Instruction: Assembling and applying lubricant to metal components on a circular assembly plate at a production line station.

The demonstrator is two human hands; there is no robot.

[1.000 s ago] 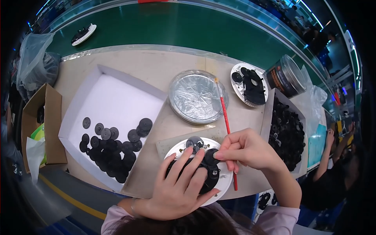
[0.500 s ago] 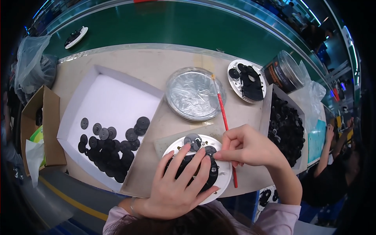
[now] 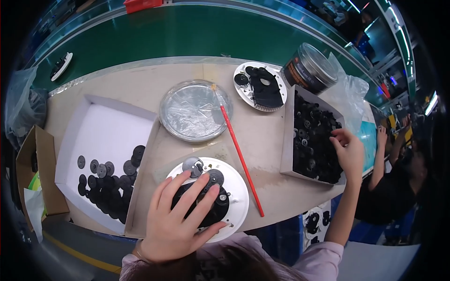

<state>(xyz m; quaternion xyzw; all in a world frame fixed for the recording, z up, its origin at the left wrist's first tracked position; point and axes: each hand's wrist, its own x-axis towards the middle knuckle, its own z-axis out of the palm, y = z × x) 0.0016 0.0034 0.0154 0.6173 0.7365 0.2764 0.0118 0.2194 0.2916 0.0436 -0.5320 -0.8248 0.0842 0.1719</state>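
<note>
Green belt runs across the far side, well beyond both hands, with a red bin past it and blue-lit work lines receding into the dark. Nearer, the beige table curves round toward the person, and down comes the left hand, fingers spread, palm down over a black part on a white plate. It lies right under that hand, near the table's front edge!

Out to the right, the right hand dips over the edge of a box heaped with small black pieces, fingers bent; whether they grip anything, I cannot tell. Just left of that box, a red brush slants between the hands, its tip on a round dish ahead of the left hand. Left of that same hand sits a white box with dark discs piled at its near end. Beyond the right hand, at the far right, a co-worker in black, arms raised!
</note>
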